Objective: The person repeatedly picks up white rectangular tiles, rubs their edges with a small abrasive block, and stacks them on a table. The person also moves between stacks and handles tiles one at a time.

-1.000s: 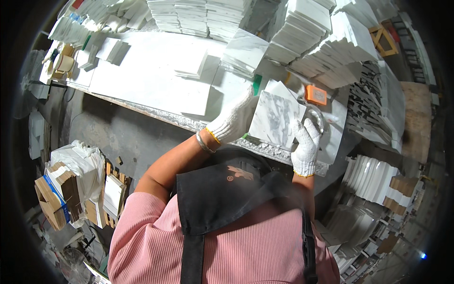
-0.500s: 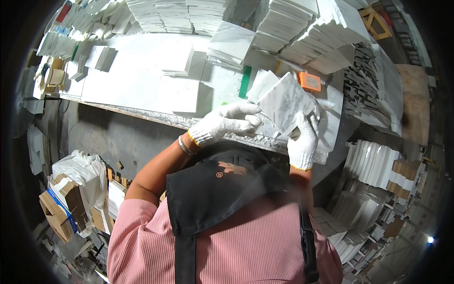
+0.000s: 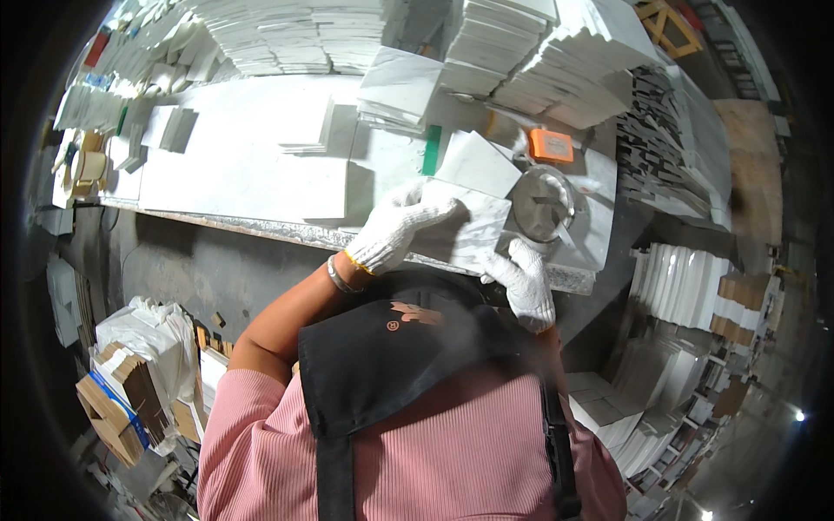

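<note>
A white marble tile (image 3: pixel 473 227) with grey veins lies low and nearly flat between my gloved hands at the front edge of the bench. My left hand (image 3: pixel 395 230) has its fingers closed over the tile's left side. At its lower right corner, my right hand (image 3: pixel 524 282) grips the edge, the thumb apart from the fingers. Just behind sits another marble tile (image 3: pixel 478 163), set at an angle. Beside it on the right is a round, greyish pan (image 3: pixel 546 207) with something lying inside that I cannot make out.
An orange block (image 3: pixel 551 146) stands behind the pan. A green strip (image 3: pixel 432 149) lies left of the rear tile. Tall stacks of marble tiles (image 3: pixel 495 48) line the back of the bench (image 3: pixel 217 156). A smaller tile stack (image 3: pixel 304 130) sits farther left.
The marble tile has come down from a raised, tilted pose to nearly flat, uncovering the pan. My right hand has moved nearer and left; my left hand has closed on the tile.
</note>
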### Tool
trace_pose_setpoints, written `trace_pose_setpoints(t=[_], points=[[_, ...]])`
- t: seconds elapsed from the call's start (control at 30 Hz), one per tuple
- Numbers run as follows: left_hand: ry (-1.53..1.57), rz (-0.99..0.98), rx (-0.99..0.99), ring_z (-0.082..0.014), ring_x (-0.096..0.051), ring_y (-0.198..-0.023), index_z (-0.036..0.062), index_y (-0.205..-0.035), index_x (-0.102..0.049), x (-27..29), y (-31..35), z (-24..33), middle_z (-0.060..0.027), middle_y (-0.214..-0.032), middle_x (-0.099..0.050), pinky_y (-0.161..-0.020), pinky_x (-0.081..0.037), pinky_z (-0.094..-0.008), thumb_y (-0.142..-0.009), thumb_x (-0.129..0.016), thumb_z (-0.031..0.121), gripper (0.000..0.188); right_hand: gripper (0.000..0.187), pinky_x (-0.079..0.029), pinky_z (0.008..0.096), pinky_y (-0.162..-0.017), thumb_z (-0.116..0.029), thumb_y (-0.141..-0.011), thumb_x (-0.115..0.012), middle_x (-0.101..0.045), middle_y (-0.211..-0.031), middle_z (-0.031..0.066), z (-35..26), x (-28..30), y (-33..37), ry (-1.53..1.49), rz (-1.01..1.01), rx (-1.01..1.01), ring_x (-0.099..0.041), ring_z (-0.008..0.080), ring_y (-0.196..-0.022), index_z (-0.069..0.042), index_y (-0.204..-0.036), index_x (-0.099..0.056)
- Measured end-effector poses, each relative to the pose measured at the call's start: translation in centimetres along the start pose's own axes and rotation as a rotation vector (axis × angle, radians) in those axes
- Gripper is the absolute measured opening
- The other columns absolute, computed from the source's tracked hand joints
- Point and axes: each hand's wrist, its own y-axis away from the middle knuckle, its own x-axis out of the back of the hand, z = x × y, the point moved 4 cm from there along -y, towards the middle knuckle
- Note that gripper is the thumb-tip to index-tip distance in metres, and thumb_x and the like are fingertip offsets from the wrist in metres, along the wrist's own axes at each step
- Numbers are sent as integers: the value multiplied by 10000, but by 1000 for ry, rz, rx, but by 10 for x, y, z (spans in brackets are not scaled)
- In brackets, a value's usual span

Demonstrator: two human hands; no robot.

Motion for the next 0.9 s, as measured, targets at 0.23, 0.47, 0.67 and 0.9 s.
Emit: trace_pose_setpoints(t=[0.23, 0.47, 0.67, 0.9], points=[[-61, -25, 76, -169, -658, -898, 1, -1093, -594, -8, 2, 8, -121, -1007, -683, -799, -543, -295, -891, -650, 154, 260, 202, -431, 199, -773, -155, -962, -582, -568, -878, -22, -23, 22, -16, -92, 181, 179, -512, 41, -832, -7, -1084, -646], [-65, -9, 40, -172, -651, -928, 0, -1110, -590, -7, 2, 9, -108, -1026, -672, -848, -535, -305, -883, -647, 137, 271, 308, -474, 268, -854, -228, -1009, -473, -687, -1010, 75, -44, 21, -32, -124, 228, 169, -630, 154, -949, 5, -1082, -661], [-130, 13, -26, -170, -648, -922, -9, -1121, -589, -3, -1, 5, -108, -1017, -673, -859, -525, -313, -887, -645, 144, 285, 241, -471, 262, -874, -153, -962, -551, -663, -1025, 58, -63, 3, -40, 88, 109, 280, -604, 119, -969, 15, -1092, -663], [-51, 27, 43, -166, -644, -875, 2, -1073, -602, -6, 1, 8, -97, -952, -673, -800, -531, -301, -884, -658, 183, 268, 219, -515, 224, -675, -133, -963, -537, -688, -982, 74, -39, 27, -38, 16, 237, 356, -673, 123, -877, 7, -1078, -660]])
